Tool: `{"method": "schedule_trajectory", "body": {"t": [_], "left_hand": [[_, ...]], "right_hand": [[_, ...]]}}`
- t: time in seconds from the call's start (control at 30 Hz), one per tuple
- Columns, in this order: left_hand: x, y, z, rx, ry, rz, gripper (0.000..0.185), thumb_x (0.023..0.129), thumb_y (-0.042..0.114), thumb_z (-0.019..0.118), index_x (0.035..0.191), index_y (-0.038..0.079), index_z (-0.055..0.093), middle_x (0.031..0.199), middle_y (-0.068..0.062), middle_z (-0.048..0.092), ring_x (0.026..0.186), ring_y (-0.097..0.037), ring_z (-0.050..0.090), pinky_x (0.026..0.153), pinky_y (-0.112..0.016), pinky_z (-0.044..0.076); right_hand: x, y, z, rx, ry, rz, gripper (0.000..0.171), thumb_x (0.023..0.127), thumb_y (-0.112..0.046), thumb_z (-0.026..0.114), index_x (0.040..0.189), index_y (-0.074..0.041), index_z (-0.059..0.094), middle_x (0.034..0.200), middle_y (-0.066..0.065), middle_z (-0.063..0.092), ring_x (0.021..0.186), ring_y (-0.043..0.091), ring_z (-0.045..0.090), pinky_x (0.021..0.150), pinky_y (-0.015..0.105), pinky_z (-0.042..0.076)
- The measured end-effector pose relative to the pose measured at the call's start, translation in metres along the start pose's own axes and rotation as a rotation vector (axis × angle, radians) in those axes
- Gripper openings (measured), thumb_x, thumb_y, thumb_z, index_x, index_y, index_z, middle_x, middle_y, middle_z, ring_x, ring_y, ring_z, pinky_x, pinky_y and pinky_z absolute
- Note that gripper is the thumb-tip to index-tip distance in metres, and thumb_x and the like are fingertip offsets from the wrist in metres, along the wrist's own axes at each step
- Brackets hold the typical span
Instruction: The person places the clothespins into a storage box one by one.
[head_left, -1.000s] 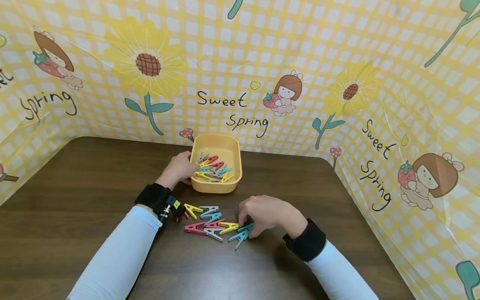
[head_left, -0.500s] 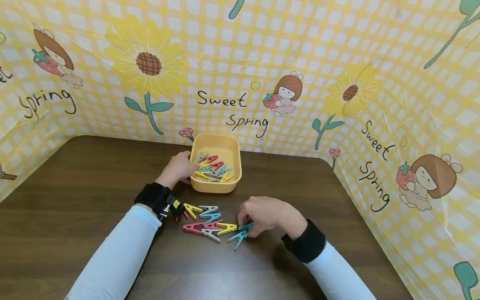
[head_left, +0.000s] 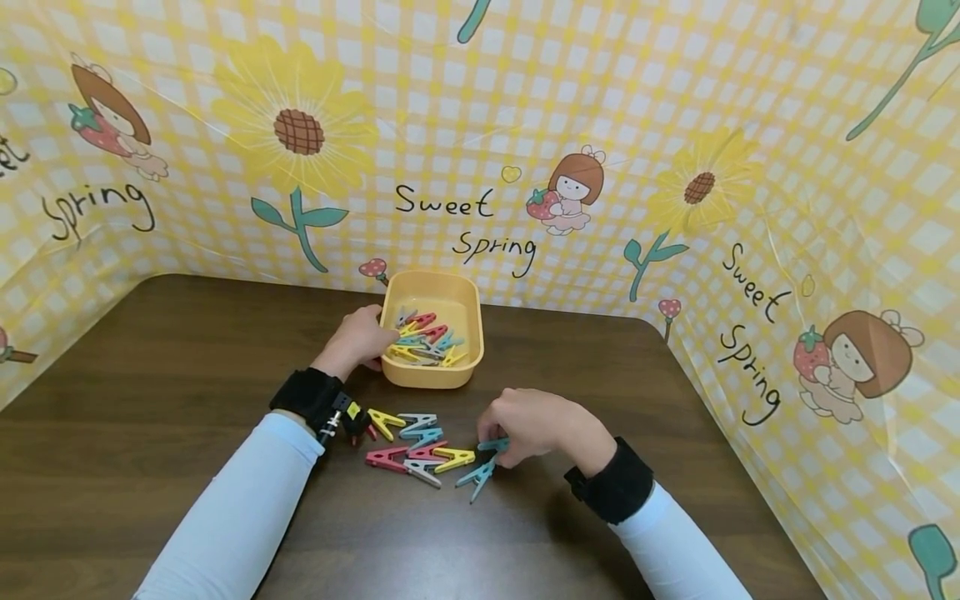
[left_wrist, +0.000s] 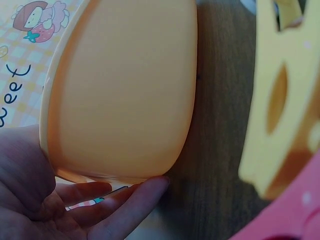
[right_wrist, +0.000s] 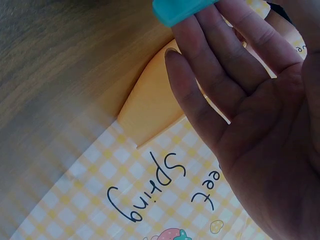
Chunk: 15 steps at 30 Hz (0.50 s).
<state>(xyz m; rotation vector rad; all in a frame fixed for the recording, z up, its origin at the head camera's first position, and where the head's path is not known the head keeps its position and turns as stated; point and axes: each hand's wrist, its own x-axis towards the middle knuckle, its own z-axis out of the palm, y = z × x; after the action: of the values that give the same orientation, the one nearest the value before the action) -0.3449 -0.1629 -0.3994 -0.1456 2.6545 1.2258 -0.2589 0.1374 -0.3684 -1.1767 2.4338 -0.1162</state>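
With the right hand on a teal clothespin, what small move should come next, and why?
Probably lift the teal clothespin toward the yellow tub: the right hand pinches it just off the table, the left hand holds the tub's side, and clothespins already lie inside.

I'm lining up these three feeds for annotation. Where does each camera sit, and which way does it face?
Head: on the head, looking forward and down at the table; both hands and sleeves show.
Left wrist: beside the left hand, facing the yellow tub.
Right wrist: under the right hand, facing its palm and a teal clothespin.
Shared: the tub appears in all three views.
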Motion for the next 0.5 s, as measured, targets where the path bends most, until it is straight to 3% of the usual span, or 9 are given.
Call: {"method": "schedule_trajectory", "body": {"t": [0.3, 0.5], "left_hand": [[-0.001, 0.000, 0.000, -0.007, -0.001, -0.006, 0.069, 0.110, 0.022, 0.058, 0.167, -0.003, 0.029, 0.148, -0.033, 0.057, 0.101, -0.031, 0.075, 0.072, -0.036, 0.069], [-0.002, 0.000, 0.000, -0.015, 0.000, -0.012, 0.067, 0.110, 0.022, 0.059, 0.167, -0.001, 0.031, 0.145, -0.031, 0.059, 0.099, -0.030, 0.076, 0.070, -0.035, 0.069]], "right_hand": [[-0.005, 0.006, -0.009, -0.002, 0.090, -0.020, 0.017, 0.093, -0.016, 0.087, 0.109, -0.013, 0.081, 0.097, -0.004, 0.079, 0.080, 0.005, 0.065, 0.080, 0.019, 0.060], [-0.003, 0.008, -0.026, -0.034, 0.209, -0.081, 0.019, 0.093, -0.016, 0.086, 0.110, -0.011, 0.081, 0.101, -0.001, 0.081, 0.085, 0.013, 0.073, 0.080, 0.021, 0.061]]}}
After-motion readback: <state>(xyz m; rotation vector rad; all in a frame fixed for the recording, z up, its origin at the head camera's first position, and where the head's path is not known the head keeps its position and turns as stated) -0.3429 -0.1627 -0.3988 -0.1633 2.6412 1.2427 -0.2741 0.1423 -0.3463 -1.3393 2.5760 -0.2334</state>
